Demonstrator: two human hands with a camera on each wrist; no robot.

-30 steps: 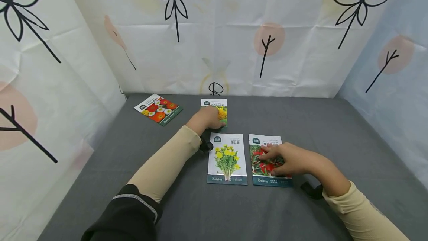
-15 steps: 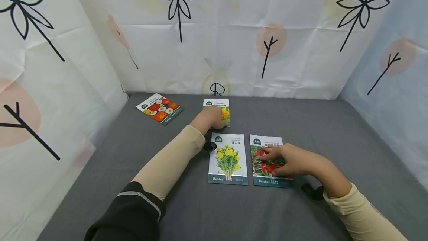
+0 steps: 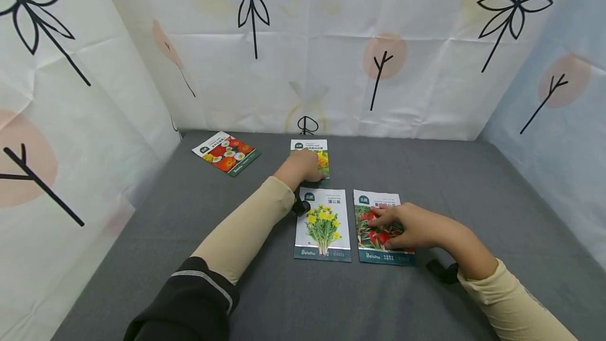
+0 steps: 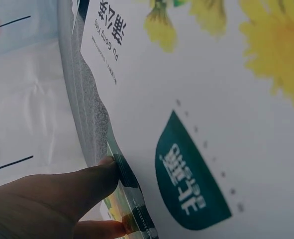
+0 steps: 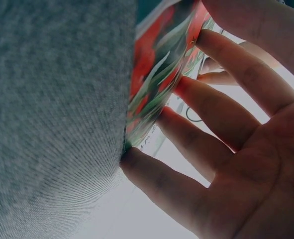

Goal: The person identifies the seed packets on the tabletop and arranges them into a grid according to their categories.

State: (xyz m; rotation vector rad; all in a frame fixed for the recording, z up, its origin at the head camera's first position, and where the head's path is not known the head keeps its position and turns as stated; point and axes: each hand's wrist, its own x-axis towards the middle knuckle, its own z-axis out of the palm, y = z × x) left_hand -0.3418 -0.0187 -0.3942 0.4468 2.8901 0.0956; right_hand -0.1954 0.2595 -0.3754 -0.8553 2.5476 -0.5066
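My left hand [image 3: 304,166] touches a seed packet with yellow flowers [image 3: 323,161] at the back middle of the table and covers much of its front. In the left wrist view, the thumb [image 4: 94,180] and one finger rest against this packet; the other fingers are hidden. My right hand [image 3: 423,225] rests its spread fingertips on a red-flower seed packet [image 3: 366,236] at the front right. In the right wrist view, those fingers [image 5: 186,134] reach out fairly straight onto the packet. A dandelion seed packet [image 3: 323,225] lies just left of the red one, below my left wrist.
Another seed packet with orange, red and white flowers [image 3: 226,153] lies tilted at the back left. Grey cloth [image 3: 450,172] covers the table. White printed sheets [image 3: 331,67] hang along its back and sides.
My left hand has slid the yellow-flower packet slightly to the right. The right hand and the other packets keep their places; the head view has shifted a little.
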